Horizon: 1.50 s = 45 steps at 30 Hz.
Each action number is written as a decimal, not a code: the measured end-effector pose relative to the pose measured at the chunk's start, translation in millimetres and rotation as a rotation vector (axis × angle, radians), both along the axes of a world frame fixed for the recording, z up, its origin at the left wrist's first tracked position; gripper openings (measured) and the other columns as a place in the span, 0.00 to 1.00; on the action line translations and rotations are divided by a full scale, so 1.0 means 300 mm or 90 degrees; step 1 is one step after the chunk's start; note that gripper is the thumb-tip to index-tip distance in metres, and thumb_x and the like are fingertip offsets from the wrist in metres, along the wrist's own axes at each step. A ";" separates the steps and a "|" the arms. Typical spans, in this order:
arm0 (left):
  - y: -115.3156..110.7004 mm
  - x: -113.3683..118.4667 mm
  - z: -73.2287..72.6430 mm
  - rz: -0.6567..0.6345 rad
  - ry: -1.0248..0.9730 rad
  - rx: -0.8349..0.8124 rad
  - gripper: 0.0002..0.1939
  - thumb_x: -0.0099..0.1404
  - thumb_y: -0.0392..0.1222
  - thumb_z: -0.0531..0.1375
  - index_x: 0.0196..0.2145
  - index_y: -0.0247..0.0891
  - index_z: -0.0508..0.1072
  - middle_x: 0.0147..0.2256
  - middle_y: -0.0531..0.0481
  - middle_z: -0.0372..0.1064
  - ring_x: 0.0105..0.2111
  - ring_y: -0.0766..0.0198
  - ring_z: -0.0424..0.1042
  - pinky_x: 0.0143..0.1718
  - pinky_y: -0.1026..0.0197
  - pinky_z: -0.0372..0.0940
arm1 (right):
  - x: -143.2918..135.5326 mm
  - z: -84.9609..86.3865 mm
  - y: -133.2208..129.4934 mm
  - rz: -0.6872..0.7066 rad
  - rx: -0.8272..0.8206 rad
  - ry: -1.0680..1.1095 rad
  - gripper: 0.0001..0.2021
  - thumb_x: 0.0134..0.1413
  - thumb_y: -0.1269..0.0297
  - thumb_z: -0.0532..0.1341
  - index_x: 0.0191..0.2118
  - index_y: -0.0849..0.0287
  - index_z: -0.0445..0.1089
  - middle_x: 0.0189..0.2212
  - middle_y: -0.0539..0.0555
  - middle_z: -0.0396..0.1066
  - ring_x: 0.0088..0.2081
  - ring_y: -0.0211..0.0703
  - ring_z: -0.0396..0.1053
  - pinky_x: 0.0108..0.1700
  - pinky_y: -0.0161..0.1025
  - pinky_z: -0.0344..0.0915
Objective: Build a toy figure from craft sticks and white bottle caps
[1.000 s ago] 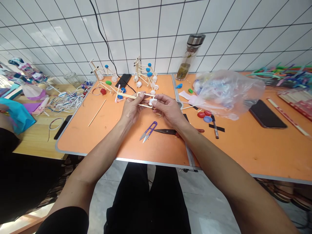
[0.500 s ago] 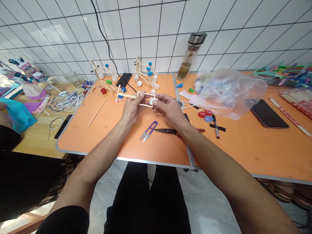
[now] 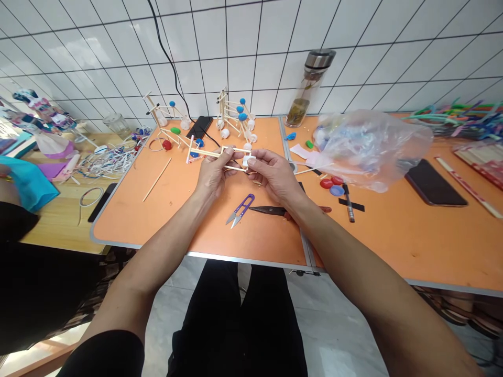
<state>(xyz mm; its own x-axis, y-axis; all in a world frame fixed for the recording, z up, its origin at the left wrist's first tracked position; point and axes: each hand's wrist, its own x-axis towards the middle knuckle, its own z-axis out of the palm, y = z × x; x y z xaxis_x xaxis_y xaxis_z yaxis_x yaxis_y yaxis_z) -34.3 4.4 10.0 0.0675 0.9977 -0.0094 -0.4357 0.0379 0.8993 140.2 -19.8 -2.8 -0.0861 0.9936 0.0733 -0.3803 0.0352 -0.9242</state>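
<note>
My left hand (image 3: pixel 214 172) is closed round a small frame of thin wooden sticks (image 3: pixel 205 152), held just above the orange table. At the frame's right end, my right hand (image 3: pixel 272 170) pinches a small white piece (image 3: pixel 248 160) between thumb and fingers. Whether that piece is fixed to the sticks I cannot tell. Nearer me on the table lie purple thread snips (image 3: pixel 240 210). Beside them, partly under my right wrist, is a dark pointed tool with a reddish-brown handle (image 3: pixel 271 210).
Behind my hands stand stick models with coloured balls (image 3: pixel 236 112). A glass tea bottle (image 3: pixel 306 91), a plastic bag (image 3: pixel 369 149), a marker (image 3: pixel 349 203) and a phone (image 3: pixel 435 182) are to the right. A loose stick (image 3: pixel 157 179) lies left. Another person's arm (image 3: pixel 11 209) is at the far left.
The white piece at the frame's right end has shifted and turned slightly in my right fingers. My left hand keeps its hold on the frame.
</note>
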 end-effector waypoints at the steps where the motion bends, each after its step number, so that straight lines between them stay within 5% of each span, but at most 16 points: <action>1: 0.000 0.000 0.000 0.001 0.002 -0.002 0.16 0.64 0.49 0.80 0.39 0.38 0.82 0.37 0.48 0.88 0.25 0.71 0.78 0.26 0.70 0.73 | -0.001 0.000 -0.001 0.000 0.001 -0.003 0.30 0.37 0.44 0.88 0.43 0.51 0.82 0.37 0.47 0.79 0.36 0.36 0.74 0.38 0.34 0.77; 23: 0.000 0.011 0.004 0.032 0.023 0.000 0.13 0.67 0.47 0.78 0.36 0.38 0.81 0.33 0.50 0.85 0.22 0.73 0.73 0.23 0.70 0.65 | -0.011 -0.001 -0.004 0.001 -0.003 -0.016 0.29 0.37 0.47 0.87 0.43 0.52 0.80 0.36 0.47 0.79 0.37 0.37 0.75 0.37 0.34 0.76; 45: 0.012 0.011 -0.016 0.034 0.049 0.058 0.17 0.65 0.53 0.80 0.34 0.40 0.82 0.20 0.58 0.69 0.18 0.73 0.64 0.21 0.69 0.60 | -0.013 0.005 -0.006 0.000 -0.003 -0.025 0.32 0.33 0.43 0.88 0.42 0.51 0.80 0.35 0.47 0.78 0.36 0.38 0.76 0.37 0.35 0.77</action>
<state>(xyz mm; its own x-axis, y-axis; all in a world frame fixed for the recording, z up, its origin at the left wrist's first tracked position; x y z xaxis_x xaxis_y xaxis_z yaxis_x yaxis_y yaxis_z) -31.2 8.0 5.3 0.0174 0.9968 0.0784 -0.3652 -0.0667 0.9285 136.4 -21.5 -1.3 -0.0883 0.9940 0.0645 -0.3443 0.0303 -0.9384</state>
